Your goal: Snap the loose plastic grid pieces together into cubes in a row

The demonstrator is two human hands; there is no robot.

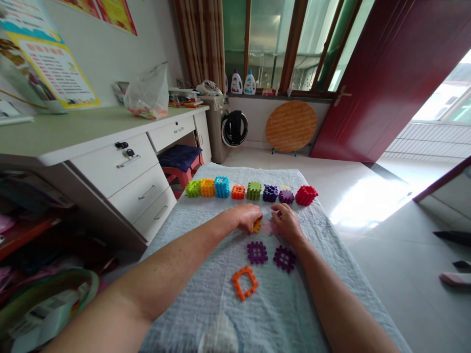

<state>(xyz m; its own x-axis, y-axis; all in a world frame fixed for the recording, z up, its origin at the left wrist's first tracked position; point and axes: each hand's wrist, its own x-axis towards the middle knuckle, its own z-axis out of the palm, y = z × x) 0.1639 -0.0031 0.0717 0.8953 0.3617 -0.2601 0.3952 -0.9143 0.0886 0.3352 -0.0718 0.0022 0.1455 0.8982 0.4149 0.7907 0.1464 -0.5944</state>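
Observation:
My left hand is closed on a yellow-orange toothed plastic tile, mostly hidden under the fingers. To its right, my right hand hovers over or rests on the cloth, fingers curved and apart, with nothing visible in them. Nearer to me lie a purple window-patterned tile and a second purple tile. Below these is an orange square frame tile. Beyond my hands runs a row of tile stacks and blocks: lime green, yellow, blue, orange, green, dark purple, purple and red.
A pale blue cloth covers the table. On the left stands a desk with drawers, and a stool beside it. A washing machine, a round wooden board and a red door are farther back.

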